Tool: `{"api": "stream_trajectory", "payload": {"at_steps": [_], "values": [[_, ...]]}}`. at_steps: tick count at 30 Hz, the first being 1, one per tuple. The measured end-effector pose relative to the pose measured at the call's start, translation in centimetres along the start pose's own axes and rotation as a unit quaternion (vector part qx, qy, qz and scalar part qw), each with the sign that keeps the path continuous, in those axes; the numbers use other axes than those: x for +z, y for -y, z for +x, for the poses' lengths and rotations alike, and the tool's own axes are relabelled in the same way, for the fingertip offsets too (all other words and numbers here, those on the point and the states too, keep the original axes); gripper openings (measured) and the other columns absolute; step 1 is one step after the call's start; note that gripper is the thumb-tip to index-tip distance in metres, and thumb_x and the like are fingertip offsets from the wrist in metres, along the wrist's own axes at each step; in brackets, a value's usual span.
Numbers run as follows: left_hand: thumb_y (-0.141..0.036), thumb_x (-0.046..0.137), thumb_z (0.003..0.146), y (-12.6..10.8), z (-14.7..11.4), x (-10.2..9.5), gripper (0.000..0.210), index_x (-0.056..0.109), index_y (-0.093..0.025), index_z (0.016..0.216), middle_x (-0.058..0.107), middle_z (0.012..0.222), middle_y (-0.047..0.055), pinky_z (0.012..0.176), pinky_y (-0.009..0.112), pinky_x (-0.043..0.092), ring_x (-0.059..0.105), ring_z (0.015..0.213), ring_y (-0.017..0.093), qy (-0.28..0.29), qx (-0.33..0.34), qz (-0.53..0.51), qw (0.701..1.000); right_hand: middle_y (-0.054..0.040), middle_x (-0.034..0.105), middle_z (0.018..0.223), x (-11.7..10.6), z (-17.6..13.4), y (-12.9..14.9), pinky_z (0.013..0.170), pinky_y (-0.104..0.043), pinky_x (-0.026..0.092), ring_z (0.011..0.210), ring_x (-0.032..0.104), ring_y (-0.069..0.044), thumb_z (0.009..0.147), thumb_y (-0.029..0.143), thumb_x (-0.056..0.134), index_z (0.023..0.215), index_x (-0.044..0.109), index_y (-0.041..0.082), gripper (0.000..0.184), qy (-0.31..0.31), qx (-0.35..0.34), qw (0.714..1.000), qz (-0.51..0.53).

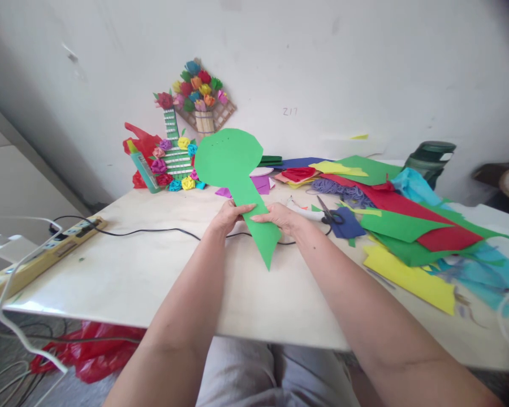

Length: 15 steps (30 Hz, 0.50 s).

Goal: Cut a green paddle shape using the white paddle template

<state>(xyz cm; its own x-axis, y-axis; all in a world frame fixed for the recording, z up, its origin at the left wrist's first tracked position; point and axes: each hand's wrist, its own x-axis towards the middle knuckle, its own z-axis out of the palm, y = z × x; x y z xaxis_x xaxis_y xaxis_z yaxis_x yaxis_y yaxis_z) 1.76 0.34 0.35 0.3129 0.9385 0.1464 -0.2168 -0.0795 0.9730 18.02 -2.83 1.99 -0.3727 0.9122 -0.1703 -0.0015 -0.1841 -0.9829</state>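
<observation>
While both forearms reached over the bench (pixel 169 282) in the head view, the left hand (pixel 228 217) and the right hand (pixel 281 217) pinched a green paper cutout (pixel 228 159) by its stem, holding it up above the bench. It had a broad, rounded head with a few tiny dark marks near the top, a straight stem and a tapering, pointed lower end. Writing (pixel 290 111) on the wall (pixel 331 62) read "217" or perhaps "Z17"; the lettering on the glue bottle (pixel 144 168) was illegible. The cutout partly hid a paper-flower decoration (pixel 178 161), most fingers were behind the stem, and the left edge cut off a power strip (pixel 29 264).
</observation>
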Motion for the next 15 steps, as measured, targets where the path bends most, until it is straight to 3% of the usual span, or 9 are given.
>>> {"api": "stream_trajectory", "payload": {"at_steps": [8,15], "values": [[-0.025,0.077,0.054,-0.03,-0.01,-0.15,0.030,0.066,-0.013,0.080,0.069,0.082,0.007,0.065,0.029,0.049,0.062,0.069,0.017,-0.002,0.002,-0.001,1.000,-0.0025,0.068,0.074,-0.40,-0.03,-0.08,0.066,-0.028,0.049,0.063,0.060,-0.014,0.049,0.012,0.075,0.083,0.066,0.014,0.035,0.047,-0.006,0.999,-0.018],[-0.028,0.078,0.053,-0.14,0.05,-0.04,0.034,0.066,-0.013,0.082,0.069,0.087,0.008,0.067,0.031,0.049,0.063,0.072,0.019,-0.017,0.002,-0.002,1.000,-0.0020,0.065,0.057,-0.01,0.09,-0.14,0.055,-0.027,0.048,0.051,0.057,-0.013,0.052,0.007,0.070,0.064,0.064,0.012,0.015,-0.007,0.014,1.000,-0.006]]}}
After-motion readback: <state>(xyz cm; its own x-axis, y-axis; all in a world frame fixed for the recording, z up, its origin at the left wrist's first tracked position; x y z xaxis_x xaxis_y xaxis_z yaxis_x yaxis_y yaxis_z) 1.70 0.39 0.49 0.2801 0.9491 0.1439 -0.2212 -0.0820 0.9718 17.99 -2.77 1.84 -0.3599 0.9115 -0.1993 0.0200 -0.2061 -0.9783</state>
